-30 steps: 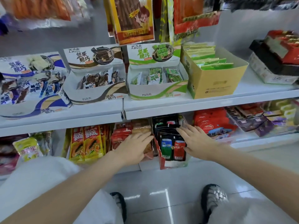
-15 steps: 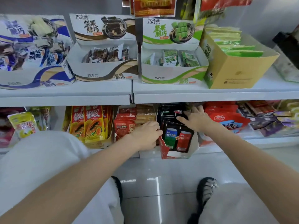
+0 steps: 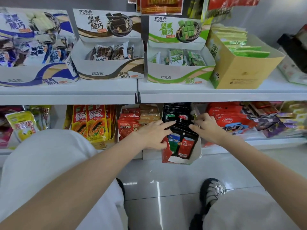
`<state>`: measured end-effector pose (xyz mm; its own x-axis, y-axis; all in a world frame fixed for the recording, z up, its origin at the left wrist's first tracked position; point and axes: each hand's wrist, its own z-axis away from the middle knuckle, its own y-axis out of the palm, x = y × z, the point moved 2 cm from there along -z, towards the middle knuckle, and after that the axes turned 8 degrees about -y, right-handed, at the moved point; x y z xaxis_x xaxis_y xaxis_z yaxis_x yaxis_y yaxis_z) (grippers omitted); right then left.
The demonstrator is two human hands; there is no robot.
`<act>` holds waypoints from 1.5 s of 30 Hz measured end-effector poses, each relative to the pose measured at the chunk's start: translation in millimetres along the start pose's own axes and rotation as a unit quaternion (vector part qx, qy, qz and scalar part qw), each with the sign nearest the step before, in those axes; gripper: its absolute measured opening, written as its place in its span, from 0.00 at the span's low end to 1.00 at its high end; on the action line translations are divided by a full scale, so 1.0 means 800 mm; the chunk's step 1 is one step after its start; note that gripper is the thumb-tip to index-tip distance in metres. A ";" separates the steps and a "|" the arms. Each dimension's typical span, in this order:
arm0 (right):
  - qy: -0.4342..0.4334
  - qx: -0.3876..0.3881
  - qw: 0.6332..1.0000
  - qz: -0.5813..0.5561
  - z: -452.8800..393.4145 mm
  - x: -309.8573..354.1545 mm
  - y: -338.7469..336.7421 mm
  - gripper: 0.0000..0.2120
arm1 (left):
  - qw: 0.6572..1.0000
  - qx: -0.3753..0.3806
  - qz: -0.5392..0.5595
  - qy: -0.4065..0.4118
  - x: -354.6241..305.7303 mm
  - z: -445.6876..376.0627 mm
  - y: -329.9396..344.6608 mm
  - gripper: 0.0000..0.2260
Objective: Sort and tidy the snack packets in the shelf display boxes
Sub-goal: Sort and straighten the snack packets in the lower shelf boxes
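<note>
On the lower shelf, a torn red and white display box (image 3: pixel 195 156) holds a row of black packets (image 3: pixel 180 144) printed with a blue can and a red can. My left hand (image 3: pixel 153 136) lies on the left side of the row, fingers stretched over the packet tops and thumb against the front packet. From the right, my right hand (image 3: pixel 210 128) touches the same row with straight fingers. The box juts out past the shelf edge and leans forward. Red packets (image 3: pixel 128 128) fill the neighbouring box on the left.
Papaya packets (image 3: pixel 90 123) stand further left, red bags (image 3: pixel 232 120) to the right. The upper shelf (image 3: pixel 216 95) carries blue, brown and green display boxes and a yellow carton (image 3: pixel 240 72). My knees and sandalled feet are over the glossy floor below.
My left hand has uncurled from the box's left edge and spread over the black packets. My right hand has come forward from the back of the row to its right side.
</note>
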<state>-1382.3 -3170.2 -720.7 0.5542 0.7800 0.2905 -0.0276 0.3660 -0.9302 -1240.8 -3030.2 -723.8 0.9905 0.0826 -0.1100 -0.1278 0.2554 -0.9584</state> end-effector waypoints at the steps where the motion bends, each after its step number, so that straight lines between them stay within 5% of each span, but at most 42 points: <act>1: -0.003 0.000 1.000 -0.010 0.003 0.005 -0.001 0.19 | 1.000 0.003 -0.002 0.002 0.000 0.000 0.000 0.23; 10: 0.032 0.058 0.996 -0.052 0.001 0.024 -0.008 0.22 | 0.999 0.012 -0.044 -0.024 -0.004 -0.002 0.012 0.28; 17: -0.010 -0.115 0.989 -0.088 0.053 0.031 -0.082 0.17 | 0.997 0.023 -0.060 -0.036 -0.003 -0.003 0.017 0.33; 24: 0.002 -0.140 0.972 -0.191 0.103 0.019 -0.096 0.17 | 0.996 0.033 -0.073 -0.033 -0.008 0.003 0.011 0.33; 28: 0.022 -0.180 0.968 -0.173 0.104 0.020 -0.093 0.17 | 0.996 0.027 -0.071 -0.036 -0.012 0.008 0.004 0.33; 34: 0.001 -0.355 0.932 -0.072 0.119 0.028 -0.113 0.09 | 0.993 0.027 -0.103 0.052 -0.036 -0.006 0.005 0.29; 40: -0.039 -0.386 0.916 -0.102 0.120 0.037 -0.125 0.07 | 0.994 0.077 -0.077 -0.007 -0.027 -0.006 0.008 0.36; 45: -0.119 -0.331 0.933 -0.078 0.106 0.063 -0.124 0.09 | 0.996 0.006 0.084 -0.029 -0.015 0.033 -0.022 0.30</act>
<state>-1422.1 -3124.7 -594.9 0.3068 0.8627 0.4020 0.6016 0.1514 -0.7843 -1251.4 -3009.9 -698.3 0.9504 0.1803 -0.2534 -0.2929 0.2451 -0.9242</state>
